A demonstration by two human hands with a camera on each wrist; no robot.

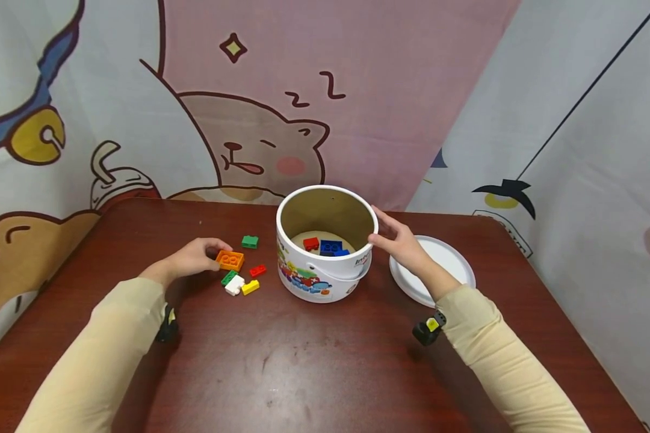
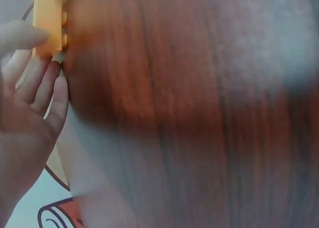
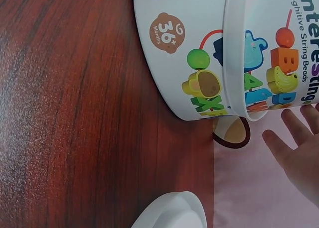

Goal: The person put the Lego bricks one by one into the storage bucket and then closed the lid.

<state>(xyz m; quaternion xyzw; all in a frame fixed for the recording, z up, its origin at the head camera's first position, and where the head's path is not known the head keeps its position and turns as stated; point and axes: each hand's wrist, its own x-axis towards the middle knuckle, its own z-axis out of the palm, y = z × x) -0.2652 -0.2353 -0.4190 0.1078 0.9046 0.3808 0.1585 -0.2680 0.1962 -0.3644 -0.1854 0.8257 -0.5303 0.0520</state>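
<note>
My left hand (image 1: pixel 192 257) pinches an orange toy building block (image 1: pixel 230 260) between thumb and fingers, close to the tabletop. In the left wrist view the thumb lies on the orange block's (image 2: pixel 47 21) flat side. Beside it are a green block (image 1: pixel 229 278), a white block (image 1: pixel 235 285), a yellow block (image 1: pixel 250 287), a red block (image 1: pixel 257 270) and another green block (image 1: pixel 250 242). A white bucket (image 1: pixel 319 282) holds red and blue blocks (image 1: pixel 331 247). My right hand (image 1: pixel 403 245) rests at the bucket's right rim, its fingers fairly straight in the right wrist view.
A round white lid (image 1: pixel 457 264) lies on the brown table (image 1: pixel 281 361), right of the bucket and partly under the right forearm. The bucket's white handle (image 3: pixel 234 54) hangs down its side. Cartoon-printed cloth (image 1: pixel 401 72) stands behind the table.
</note>
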